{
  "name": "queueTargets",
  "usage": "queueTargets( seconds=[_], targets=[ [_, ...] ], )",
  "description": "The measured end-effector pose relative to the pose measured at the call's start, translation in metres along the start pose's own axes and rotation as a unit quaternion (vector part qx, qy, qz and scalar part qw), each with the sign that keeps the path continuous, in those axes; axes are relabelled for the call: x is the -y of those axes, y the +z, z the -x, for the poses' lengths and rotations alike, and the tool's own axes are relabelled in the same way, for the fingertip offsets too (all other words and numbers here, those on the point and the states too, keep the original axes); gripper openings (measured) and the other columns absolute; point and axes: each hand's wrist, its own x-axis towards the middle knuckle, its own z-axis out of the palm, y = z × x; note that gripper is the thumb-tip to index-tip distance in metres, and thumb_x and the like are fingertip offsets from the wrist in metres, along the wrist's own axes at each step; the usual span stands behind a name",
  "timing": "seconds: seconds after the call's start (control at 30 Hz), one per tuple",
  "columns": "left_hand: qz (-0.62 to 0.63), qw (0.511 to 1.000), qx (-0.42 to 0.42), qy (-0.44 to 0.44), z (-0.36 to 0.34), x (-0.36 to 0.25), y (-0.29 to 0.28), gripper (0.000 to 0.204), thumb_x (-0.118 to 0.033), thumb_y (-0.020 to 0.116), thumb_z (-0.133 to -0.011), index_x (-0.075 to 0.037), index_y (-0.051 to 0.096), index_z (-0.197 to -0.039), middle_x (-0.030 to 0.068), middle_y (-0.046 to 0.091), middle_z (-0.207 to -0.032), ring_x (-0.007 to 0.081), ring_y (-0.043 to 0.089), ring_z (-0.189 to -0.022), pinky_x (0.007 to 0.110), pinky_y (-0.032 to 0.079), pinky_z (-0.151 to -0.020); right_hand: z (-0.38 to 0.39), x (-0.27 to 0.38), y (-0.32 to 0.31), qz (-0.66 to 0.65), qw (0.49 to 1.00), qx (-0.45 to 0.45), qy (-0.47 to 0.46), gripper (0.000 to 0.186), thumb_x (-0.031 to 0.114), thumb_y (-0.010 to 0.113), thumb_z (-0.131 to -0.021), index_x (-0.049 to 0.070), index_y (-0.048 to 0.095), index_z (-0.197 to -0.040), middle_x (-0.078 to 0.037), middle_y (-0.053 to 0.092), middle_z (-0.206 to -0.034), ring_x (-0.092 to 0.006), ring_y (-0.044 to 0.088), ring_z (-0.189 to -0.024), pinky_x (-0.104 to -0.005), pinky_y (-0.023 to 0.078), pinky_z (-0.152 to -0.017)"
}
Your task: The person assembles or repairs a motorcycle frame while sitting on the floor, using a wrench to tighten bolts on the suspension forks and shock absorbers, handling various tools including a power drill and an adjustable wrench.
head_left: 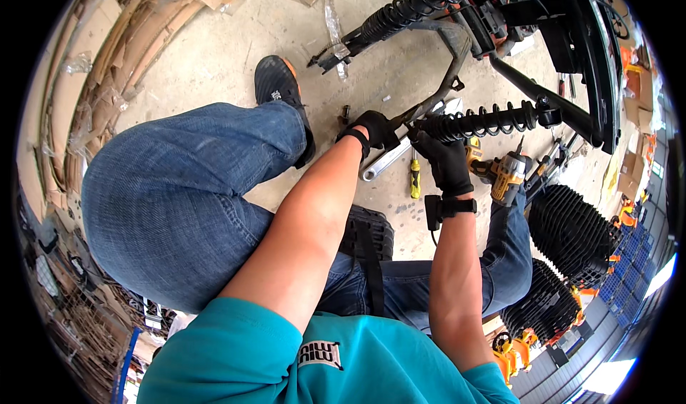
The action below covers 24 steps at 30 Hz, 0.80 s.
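Observation:
My left hand (371,129), in a black glove, is closed on a black bent metal bar (446,61) of the machine. Just right of it, my gloved right hand (443,161) has its fingers curled round the lower end of a black coil-spring shock absorber (493,121). Exactly what the fingertips grip is partly hidden. Under the hands lie a long silver metal piece (379,164) and a yellow-handled screwdriver (415,182) on the floor. A yellow-and-black cordless driver (509,175) with a bit fitted is close to the right of my right hand.
The black machine frame (597,82) and a second spring shock (400,14) fill the upper right. Cardboard stacks (100,39) line the left. My bent legs (171,182) surround the work area on the concrete floor (207,61). Stacked black ribbed parts (568,225) stand at right.

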Motion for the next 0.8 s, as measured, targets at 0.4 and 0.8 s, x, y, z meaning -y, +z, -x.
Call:
queueTargets(
  seconds=[0.4, 0.8],
  targets=[
    [-0.090, 0.990, -0.095, 0.043, -0.009, 0.006, 0.015, 0.031, -0.039, 0.062, -0.071, -0.010, 0.071, -0.078, 0.0163, 0.068, -0.077, 0.0345, 0.066, -0.075, 0.041, 0.051, -0.068, -0.009, -0.003, -0.009, 0.012, 1.000, 0.012, -0.018, 0.025, 0.003, 0.067, -0.080, 0.001, 0.062, -0.104, -0.004, 0.065, -0.097, -0.0137, 0.060, -0.092, -0.0275, 0.045, -0.085],
    [-0.324, 0.902, -0.247, 0.146, -0.089, 0.085, 0.043, 0.030, -0.035, 0.052, -0.084, -0.011, 0.071, -0.085, 0.0155, 0.069, -0.084, 0.0323, 0.067, -0.078, 0.041, 0.051, -0.070, -0.005, -0.041, -0.004, -0.118, 0.991, -0.014, -0.059, 0.026, -0.002, 0.059, -0.083, 0.001, 0.061, -0.109, -0.003, 0.064, -0.102, -0.0114, 0.057, -0.092, -0.0244, 0.043, -0.083]
  ],
)
